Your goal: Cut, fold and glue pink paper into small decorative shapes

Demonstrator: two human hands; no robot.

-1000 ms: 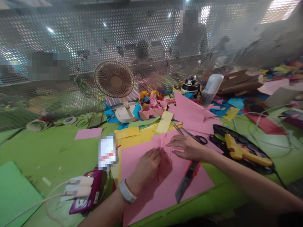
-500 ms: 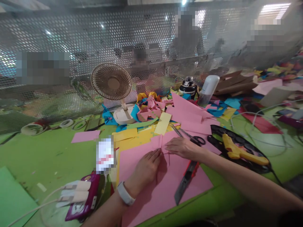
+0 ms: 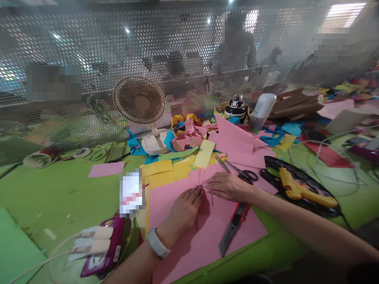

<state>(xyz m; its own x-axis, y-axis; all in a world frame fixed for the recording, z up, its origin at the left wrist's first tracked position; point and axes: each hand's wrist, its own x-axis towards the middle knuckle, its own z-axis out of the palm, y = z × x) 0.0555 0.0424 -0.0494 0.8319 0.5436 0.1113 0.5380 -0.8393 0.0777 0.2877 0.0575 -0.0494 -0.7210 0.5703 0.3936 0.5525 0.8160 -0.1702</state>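
My left hand (image 3: 184,211), with a white band on its wrist, rests low over a large pink sheet (image 3: 180,252). Opposite it is my right hand (image 3: 226,185), its fingertips a short gap from the left ones. Both hands have their fingers together and pressed down on a small folded piece of pink paper (image 3: 201,175), which they partly cover. Under my right wrist lies a red and black utility knife (image 3: 233,228) with its tip toward me. Scissors (image 3: 249,175) and what looks like tweezers (image 3: 220,162) lie just beyond that hand.
A yellow glue gun (image 3: 302,191) sits in a black tray at the right. Colored paper scraps (image 3: 186,140) are heaped behind the hands near a small fan (image 3: 142,103). A purple power strip (image 3: 111,248) with plugged-in chargers and a blurred bright rectangle (image 3: 131,193) are at the left.
Both hands stay on the small pink piece, with only a slight shift of the fingers. The view has moved a little; everything else lies as before.
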